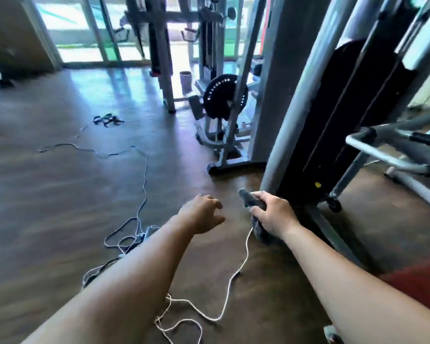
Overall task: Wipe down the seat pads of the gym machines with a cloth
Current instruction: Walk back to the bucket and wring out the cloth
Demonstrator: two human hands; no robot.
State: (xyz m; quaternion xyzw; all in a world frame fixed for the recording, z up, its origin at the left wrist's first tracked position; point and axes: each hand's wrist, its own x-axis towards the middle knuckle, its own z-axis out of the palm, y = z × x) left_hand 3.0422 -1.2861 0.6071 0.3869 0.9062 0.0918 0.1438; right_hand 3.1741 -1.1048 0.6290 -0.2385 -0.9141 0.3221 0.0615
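Right hand (273, 214) fingers clamped round bunched cloth (252, 204), ready for wiping; left hand (204, 214) fingers loosely spread, empty.

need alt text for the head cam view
The right hand grips a dark cloth beside a weight machine; the left hand reaches forward, open and empty. White cords trail across the brown floor.

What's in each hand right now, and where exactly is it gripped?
The right hand grips a bunched grey cloth around its middle, with an end sticking out on each side of the fist. The left hand is open and holds nothing.
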